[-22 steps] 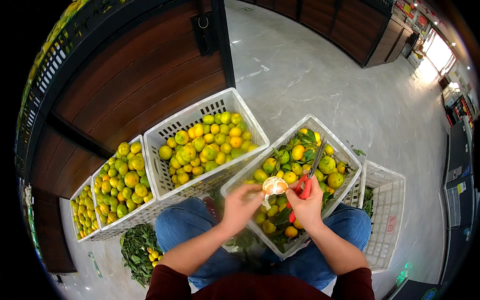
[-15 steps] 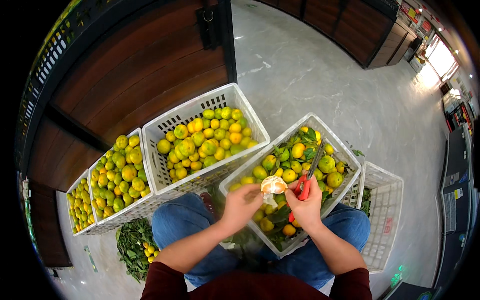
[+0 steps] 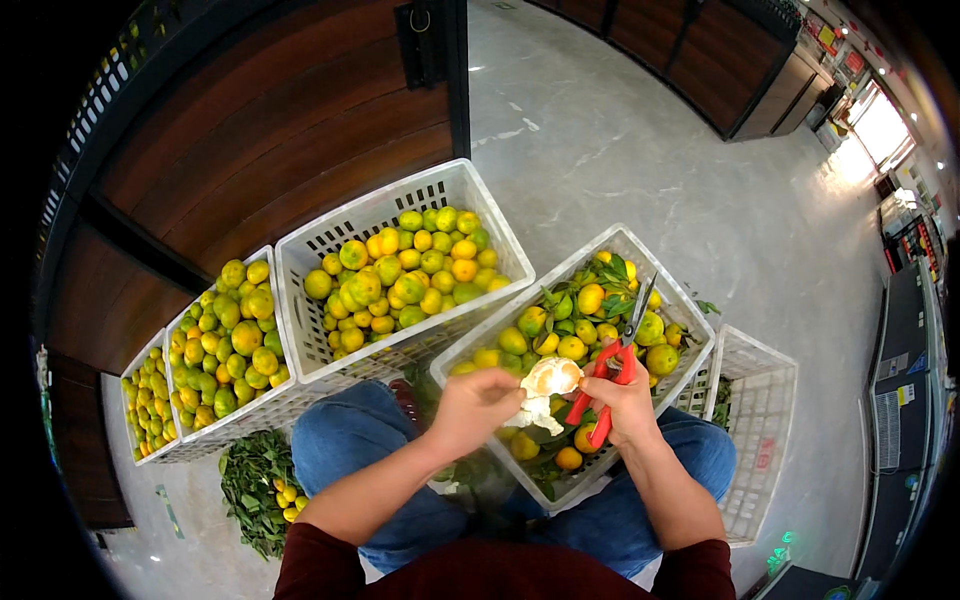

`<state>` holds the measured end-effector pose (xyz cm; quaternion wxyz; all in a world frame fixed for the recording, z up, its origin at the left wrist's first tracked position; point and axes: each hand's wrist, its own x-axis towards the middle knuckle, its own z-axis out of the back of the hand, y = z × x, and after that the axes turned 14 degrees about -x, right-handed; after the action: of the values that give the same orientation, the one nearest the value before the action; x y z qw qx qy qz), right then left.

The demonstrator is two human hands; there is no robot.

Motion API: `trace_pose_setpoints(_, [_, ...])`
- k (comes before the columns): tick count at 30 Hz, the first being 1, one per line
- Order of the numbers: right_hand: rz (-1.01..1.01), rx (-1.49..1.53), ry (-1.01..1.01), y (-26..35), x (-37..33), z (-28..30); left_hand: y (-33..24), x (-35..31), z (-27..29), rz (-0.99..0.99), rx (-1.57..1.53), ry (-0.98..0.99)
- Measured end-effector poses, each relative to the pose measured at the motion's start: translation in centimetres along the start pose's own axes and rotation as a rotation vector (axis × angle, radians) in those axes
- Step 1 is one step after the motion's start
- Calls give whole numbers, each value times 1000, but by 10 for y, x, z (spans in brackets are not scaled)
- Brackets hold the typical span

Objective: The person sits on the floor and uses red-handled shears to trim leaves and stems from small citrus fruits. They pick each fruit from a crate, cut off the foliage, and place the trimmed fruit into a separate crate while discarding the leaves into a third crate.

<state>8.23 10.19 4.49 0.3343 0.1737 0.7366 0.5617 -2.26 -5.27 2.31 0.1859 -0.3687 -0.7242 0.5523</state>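
A partly peeled mandarin sits between my two hands over a crate of leafy mandarins. My left hand pinches its loose peel, which hangs pale side out. My right hand is closed around red-handled pruning shears, their dark blades pointing away from me. The right thumb and fingertips also press on the fruit's right side. Beneath the hands stands a light grey plastic crate with green and yellow mandarins, some bearing stems and leaves.
To the left, a large crate and two smaller-looking ones hold mandarins. A leaf pile with a few fruits lies on the floor. At the right is another crate with leaves. A dark wooden panel rises behind the left crates.
The peel has been pulled further off the mandarin and now hangs below it. The shears have turned in my right hand, showing both red handles. The view has shifted slightly.
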Motion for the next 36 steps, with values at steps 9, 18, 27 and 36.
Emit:
trace_pose_setpoints(9, [191, -240, 0, -3, -11, 6, -4, -7, -10, -175, 61, 69])
trace_pose_setpoints(18, [340, -425, 68, -3, -21, 5, -4, -3, -8, -458, 415, -20])
trace_pose_setpoints(27, [192, -71, 125, 2, -15, 5, -19, -13, -15, -397, 282, 11])
trace_pose_setpoints(36, [363, -246, 61, 7, -22, 2, -16, -10, -18, -450, 312, -14])
